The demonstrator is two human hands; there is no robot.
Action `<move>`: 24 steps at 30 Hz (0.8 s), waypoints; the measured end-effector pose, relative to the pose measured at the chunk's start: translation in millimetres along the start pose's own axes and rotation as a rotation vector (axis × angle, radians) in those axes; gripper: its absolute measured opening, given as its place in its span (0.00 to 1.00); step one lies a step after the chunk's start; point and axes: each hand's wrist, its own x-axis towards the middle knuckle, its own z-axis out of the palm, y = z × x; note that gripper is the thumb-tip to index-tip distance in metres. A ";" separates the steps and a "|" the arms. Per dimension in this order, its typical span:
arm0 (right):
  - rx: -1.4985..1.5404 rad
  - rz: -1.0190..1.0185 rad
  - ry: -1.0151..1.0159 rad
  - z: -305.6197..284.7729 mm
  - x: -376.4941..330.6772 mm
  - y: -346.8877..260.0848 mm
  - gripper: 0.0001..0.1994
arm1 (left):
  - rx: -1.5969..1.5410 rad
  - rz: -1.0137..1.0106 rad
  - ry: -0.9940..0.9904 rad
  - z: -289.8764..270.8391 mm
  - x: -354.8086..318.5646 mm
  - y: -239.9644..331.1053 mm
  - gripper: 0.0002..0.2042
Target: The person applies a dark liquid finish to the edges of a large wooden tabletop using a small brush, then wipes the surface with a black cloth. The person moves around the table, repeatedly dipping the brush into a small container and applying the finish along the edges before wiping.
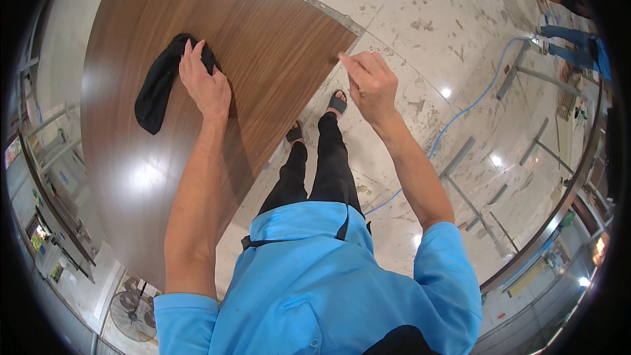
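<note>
A long, soft black cloth item (155,92) with rounded ends lies bent on the brown wood-grain table (263,39). At its far right end is my left hand (205,85). The fingers reach over the cloth while the thumb sits on the right side, with black fabric showing between them. My right hand (373,85) is raised just off the table's right edge, its fingers curled in and the thumb and forefinger tip pointing left. A small dark smudge shows by that fingertip. Whether it is a held thing is too blurred to tell.
A blue hose or cable (453,118) runs across the stained pale floor (420,20) on my right, near metal frame legs (470,213). Other people (572,43) are at the far right. A fan (133,312) stands at the lower left.
</note>
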 end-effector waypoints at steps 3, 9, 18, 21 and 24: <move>0.085 0.073 0.037 -4.6 2.6 -0.1 0.11 | 0.000 0.005 -0.013 3.1 2.2 -2.4 0.31; -0.047 0.114 0.097 -2.2 21.0 10.9 0.10 | 0.026 0.001 -0.018 2.1 0.8 -2.2 0.29; 0.267 0.268 -0.031 -7.3 -4.1 -11.4 0.07 | 0.018 -0.018 -0.026 1.2 1.9 -0.6 0.27; 0.316 0.386 -0.034 -4.3 9.1 9.9 0.06 | 0.033 -0.018 -0.024 1.1 1.0 0.0 0.27; 0.199 0.308 -0.066 -5.1 32.2 43.6 0.06 | 0.043 -0.010 -0.022 0.9 1.5 1.0 0.27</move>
